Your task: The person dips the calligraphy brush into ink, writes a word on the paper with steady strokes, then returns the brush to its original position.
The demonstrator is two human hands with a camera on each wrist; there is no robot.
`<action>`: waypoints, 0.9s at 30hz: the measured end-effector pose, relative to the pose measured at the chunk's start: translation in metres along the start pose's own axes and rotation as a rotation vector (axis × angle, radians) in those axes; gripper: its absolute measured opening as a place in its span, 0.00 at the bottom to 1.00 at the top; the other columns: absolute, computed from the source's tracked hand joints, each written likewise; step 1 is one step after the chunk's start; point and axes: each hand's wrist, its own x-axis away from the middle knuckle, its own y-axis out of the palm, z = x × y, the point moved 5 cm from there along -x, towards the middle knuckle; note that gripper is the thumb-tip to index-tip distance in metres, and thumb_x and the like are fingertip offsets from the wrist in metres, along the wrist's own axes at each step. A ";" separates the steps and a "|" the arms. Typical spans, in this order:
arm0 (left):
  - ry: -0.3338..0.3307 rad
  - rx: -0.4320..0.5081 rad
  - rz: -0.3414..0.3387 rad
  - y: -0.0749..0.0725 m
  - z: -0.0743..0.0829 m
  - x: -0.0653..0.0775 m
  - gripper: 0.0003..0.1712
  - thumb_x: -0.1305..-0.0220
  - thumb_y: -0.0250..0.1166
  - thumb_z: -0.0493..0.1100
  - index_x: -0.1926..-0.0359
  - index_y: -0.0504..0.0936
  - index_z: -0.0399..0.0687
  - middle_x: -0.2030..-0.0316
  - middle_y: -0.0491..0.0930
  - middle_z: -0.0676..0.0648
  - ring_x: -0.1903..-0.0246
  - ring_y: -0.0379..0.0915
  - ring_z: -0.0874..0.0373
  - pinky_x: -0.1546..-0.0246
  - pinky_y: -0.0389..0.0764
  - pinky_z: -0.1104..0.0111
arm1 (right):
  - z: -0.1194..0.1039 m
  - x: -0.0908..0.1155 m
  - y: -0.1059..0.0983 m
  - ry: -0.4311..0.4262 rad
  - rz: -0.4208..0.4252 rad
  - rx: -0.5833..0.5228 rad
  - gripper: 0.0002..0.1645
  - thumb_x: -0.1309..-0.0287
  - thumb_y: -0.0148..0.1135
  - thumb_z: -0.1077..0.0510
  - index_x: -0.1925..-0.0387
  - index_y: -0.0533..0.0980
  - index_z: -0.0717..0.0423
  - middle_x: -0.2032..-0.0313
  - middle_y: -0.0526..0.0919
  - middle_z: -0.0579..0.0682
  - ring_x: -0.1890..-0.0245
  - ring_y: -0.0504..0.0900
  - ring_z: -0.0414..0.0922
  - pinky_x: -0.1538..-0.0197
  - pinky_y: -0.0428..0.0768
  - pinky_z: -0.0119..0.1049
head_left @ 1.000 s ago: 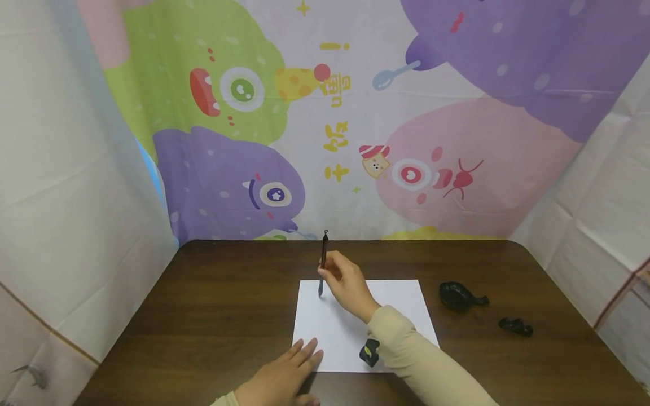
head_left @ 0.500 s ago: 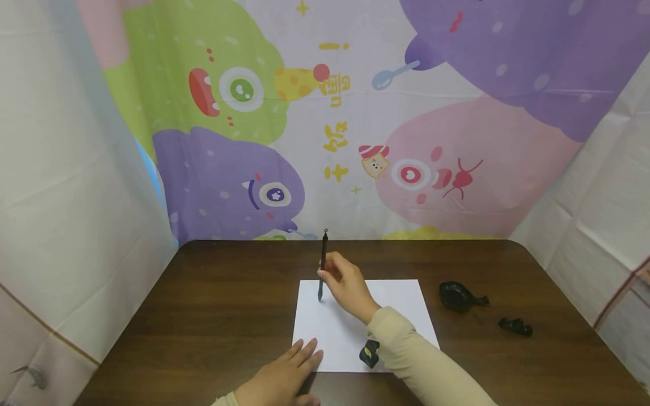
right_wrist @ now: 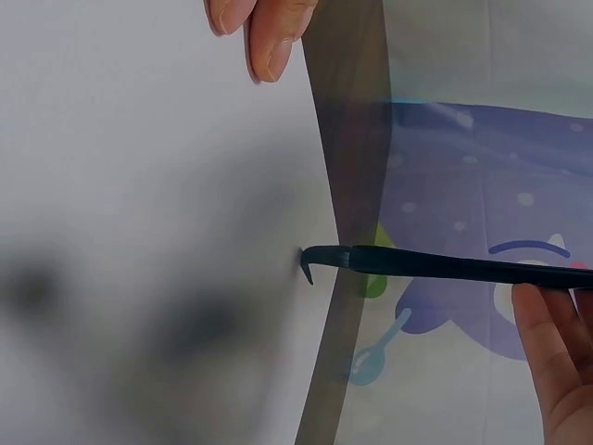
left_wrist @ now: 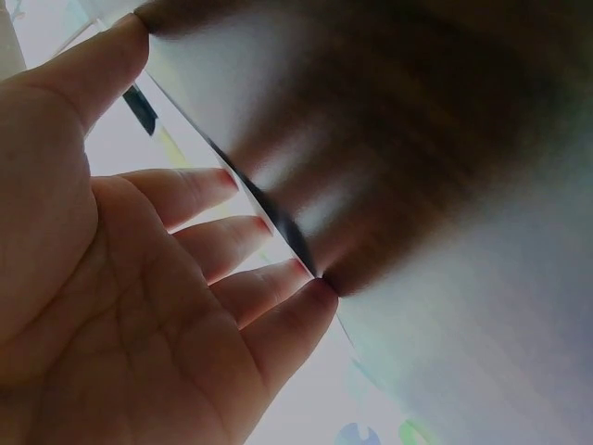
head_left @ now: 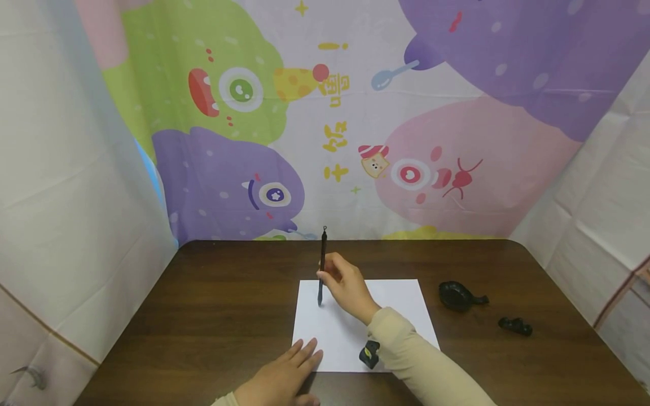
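My right hand (head_left: 349, 288) pinches a black calligraphy brush (head_left: 323, 251) by its handle, nearly upright over the upper left part of a white sheet of paper (head_left: 401, 310). In the right wrist view, the tip of the brush (right_wrist: 435, 263) is bent sideways where it meets the sheet. My left hand (head_left: 284, 372) rests with straight, slightly spread fingers on the sheet's near left corner. From below, the left wrist view shows that palm (left_wrist: 130, 297) with its fingertips at the surface.
Right of the paper lie a black dish with a handle (head_left: 457, 296) and a small black bumpy piece (head_left: 515, 326). A small black object with a yellow mark (head_left: 369, 354) shows beside my right cuff. Behind the brown table (head_left: 228, 304) hangs a cartoon-printed cloth (head_left: 350, 214).
The brush tip has moved a short way toward me down the left part of the sheet, still pinched in my right hand. My left hand has stayed in place.
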 end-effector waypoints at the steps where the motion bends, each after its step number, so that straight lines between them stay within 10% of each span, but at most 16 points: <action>1: 0.001 -0.002 0.003 0.000 0.000 0.000 0.46 0.42 0.64 0.68 0.29 0.66 0.51 0.27 0.62 0.44 0.29 0.59 0.41 0.35 0.71 0.51 | 0.000 0.000 0.000 0.000 0.001 0.004 0.12 0.38 0.64 0.61 0.54 0.75 0.59 0.69 0.81 0.49 0.69 0.78 0.39 0.64 0.81 0.29; 27: -0.005 0.017 -0.008 0.000 0.000 -0.001 0.46 0.42 0.64 0.67 0.28 0.66 0.52 0.27 0.61 0.45 0.28 0.58 0.42 0.37 0.72 0.49 | 0.000 0.003 0.003 0.055 -0.034 -0.108 0.11 0.38 0.63 0.63 0.54 0.75 0.59 0.66 0.84 0.58 0.67 0.87 0.51 0.64 0.83 0.25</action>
